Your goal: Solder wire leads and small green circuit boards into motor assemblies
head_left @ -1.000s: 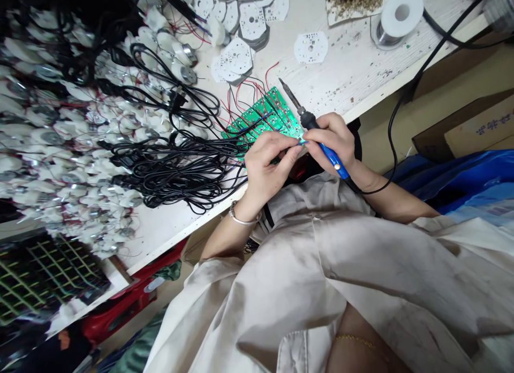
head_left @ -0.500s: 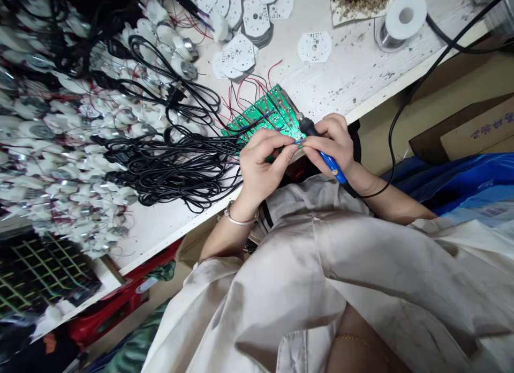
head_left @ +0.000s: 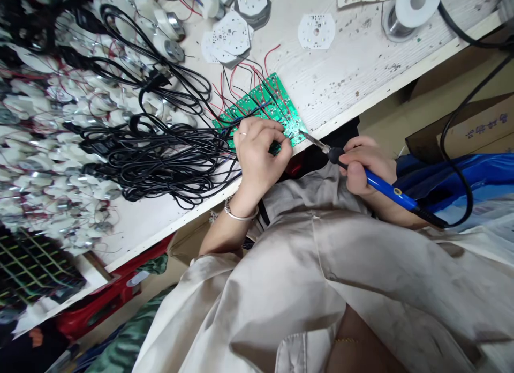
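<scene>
Worn white tabletop above a cardboard carton and blue plastic sheet; on its edge, green circuit board beneath narrowly curled left hand; soldering iron, tip on the board, gripped in right hand.

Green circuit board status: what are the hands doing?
Left hand over green circuit board; right hand gripping blue-handled soldering iron, tip at board edge; tangled black cables beside board.

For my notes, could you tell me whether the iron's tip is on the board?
On it, apparently: the soldering iron's tip in the right hand meets the edge of the green circuit board.
</scene>
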Demonstrator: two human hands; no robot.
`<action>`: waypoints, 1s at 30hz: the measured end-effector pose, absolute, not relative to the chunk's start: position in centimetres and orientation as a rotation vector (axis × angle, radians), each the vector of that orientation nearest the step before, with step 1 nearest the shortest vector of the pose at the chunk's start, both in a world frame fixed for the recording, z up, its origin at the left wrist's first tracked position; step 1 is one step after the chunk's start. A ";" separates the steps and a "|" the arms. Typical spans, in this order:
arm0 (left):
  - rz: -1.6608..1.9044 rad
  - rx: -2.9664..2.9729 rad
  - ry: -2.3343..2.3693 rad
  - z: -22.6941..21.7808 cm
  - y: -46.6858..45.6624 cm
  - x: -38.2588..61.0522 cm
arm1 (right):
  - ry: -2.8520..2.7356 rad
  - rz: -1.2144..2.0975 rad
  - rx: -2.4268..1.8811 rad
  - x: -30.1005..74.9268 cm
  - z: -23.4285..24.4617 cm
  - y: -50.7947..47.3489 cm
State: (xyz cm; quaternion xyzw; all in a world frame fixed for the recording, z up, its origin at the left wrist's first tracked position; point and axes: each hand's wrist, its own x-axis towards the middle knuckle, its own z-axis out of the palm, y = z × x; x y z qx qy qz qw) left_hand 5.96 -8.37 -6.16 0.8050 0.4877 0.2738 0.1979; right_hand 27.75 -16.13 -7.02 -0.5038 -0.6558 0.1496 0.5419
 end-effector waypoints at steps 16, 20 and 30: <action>0.764 2.320 1.389 -6.2 -8.4 6.0 | -1.629 0.179 -1.141 26.4 -6.6 -15.9; 0.756 2.308 1.392 -6.2 -8.4 6.0 | -1.593 0.197 -1.012 26.1 -6.5 -15.7; 0.728 2.198 1.398 -6.1 -8.4 6.1 | -1.481 0.225 -1.152 26.4 -6.4 -16.4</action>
